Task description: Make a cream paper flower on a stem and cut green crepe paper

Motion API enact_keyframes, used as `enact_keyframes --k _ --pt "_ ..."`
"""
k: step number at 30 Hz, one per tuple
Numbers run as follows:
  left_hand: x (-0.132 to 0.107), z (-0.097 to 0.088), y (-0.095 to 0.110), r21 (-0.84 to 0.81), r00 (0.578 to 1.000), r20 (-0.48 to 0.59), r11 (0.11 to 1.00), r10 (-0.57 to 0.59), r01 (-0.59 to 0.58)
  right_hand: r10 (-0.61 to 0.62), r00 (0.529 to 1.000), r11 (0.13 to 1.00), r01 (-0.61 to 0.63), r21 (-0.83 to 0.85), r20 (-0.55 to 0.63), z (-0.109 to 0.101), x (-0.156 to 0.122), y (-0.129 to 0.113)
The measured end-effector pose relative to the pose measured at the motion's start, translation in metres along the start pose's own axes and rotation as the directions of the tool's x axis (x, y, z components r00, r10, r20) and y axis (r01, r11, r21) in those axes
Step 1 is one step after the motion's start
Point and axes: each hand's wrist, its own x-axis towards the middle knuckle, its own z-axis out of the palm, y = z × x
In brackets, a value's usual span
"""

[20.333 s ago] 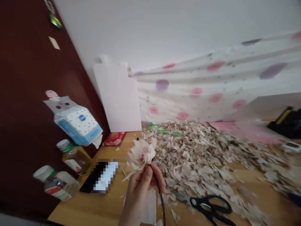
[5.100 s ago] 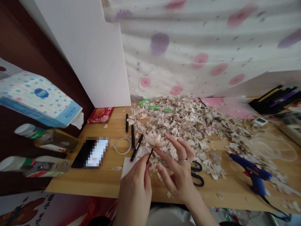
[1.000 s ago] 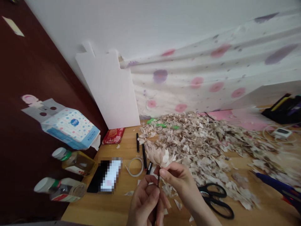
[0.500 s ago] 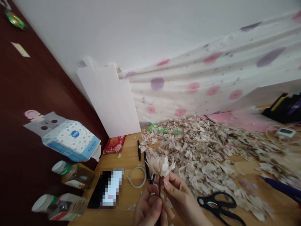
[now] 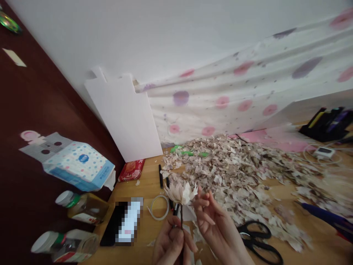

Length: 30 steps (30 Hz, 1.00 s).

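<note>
A small handmade flower [image 5: 180,192] of pale, papery petals stands upright on a thin dark stem. My left hand [image 5: 171,244] is closed round the stem low in the view, pinching it between thumb and fingers. My right hand [image 5: 217,230] is just to the right of the flower, palm turned up and fingers spread apart, holding nothing; its fingertips are close to the petals, and I cannot tell if they touch them. Behind them a wide heap of pale husk pieces [image 5: 234,169] covers the wooden table [image 5: 143,184].
Black scissors [image 5: 257,244] lie right of my hands; a blue glue gun [image 5: 328,219] lies further right. Black pens [image 5: 160,176], a tape ring [image 5: 160,207] and a phone [image 5: 122,224] lie to the left. A tissue box [image 5: 74,162], two bottles [image 5: 82,208], white board [image 5: 124,117].
My right hand has let go of the flower's base and opened, fingers spreading beside the petals. The flower has shifted slightly left. My left hand keeps its hold on the stem.
</note>
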Motion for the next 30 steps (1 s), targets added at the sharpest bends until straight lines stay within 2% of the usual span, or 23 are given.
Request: enact_keyframes --k 2,4,5,7,9,15,22,26,28,30 --pt "0.000 0.000 0.000 -0.022 1.000 0.016 1.000 0.005 -0.005 -0.063 0.997 0.996 0.066 -0.062 0.054 0.000 -0.005 0.002" --pt "0.000 -0.001 -0.001 -0.044 1.000 0.026 0.999 0.009 -0.008 -0.083 0.988 0.952 0.117 -0.284 0.128 -0.003 -0.008 0.007" --pt "0.000 -0.001 0.000 -0.051 0.999 0.031 0.999 0.009 -0.007 -0.058 0.987 0.885 0.119 -0.450 0.147 -0.005 -0.008 0.009" --pt "-0.001 -0.001 0.000 -0.062 0.999 0.040 0.998 0.003 0.000 0.002 0.992 0.679 0.089 -0.729 0.122 -0.012 -0.007 0.013" --pt "-0.001 -0.001 0.000 -0.073 0.999 0.042 0.997 -0.007 0.010 -0.007 0.997 0.535 0.068 -0.842 0.076 -0.018 -0.004 0.014" --pt "-0.006 -0.001 0.004 -0.099 0.998 0.044 0.993 -0.055 0.059 -0.114 0.988 0.487 0.148 -0.861 0.106 -0.020 -0.002 0.006" --pt "-0.006 -0.012 0.015 -0.090 0.967 0.215 0.984 -0.134 0.156 -0.202 0.968 0.607 0.244 -0.757 0.150 -0.018 -0.005 0.015" --pt "-0.001 -0.016 0.013 -0.084 0.950 0.275 0.980 -0.149 0.178 -0.238 0.955 0.633 0.290 -0.718 0.176 -0.019 -0.005 0.026" --pt "0.000 -0.018 0.011 -0.069 0.956 0.259 0.984 -0.140 0.163 -0.282 0.939 0.591 0.332 -0.735 0.197 -0.019 -0.005 0.030" --pt "0.001 -0.020 0.010 -0.050 0.968 0.218 0.989 -0.125 0.139 -0.380 0.895 0.486 0.408 -0.773 0.233 -0.019 -0.007 0.032"
